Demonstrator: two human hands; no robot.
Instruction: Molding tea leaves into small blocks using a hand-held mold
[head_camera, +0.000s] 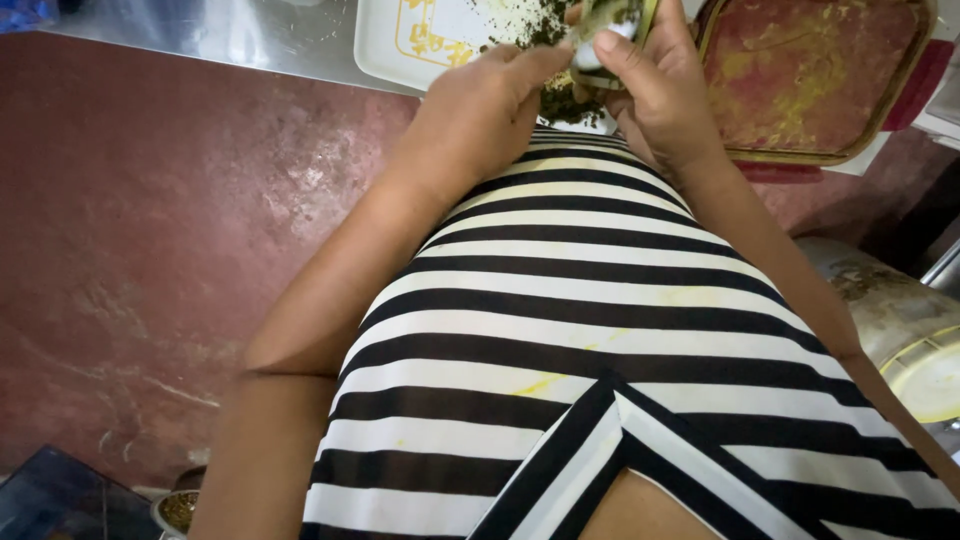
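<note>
Red-brown tray (815, 75), gold-rimmed, stained yellow: at the worktop (230, 35) edge, far right. Steel worktop: bare and shiny along its left part. Dark red floor (150, 250): scuffed and mottled. Round metal container (905, 325), soiled: on the floor, right. Small bowl (178, 510) of greenish matter: lower left.

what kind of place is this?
Probably a small home or workshop food-prep spot: a white tray with dark dried crumbs, a stained red tray, a metal counter and a worn red floor.
</note>
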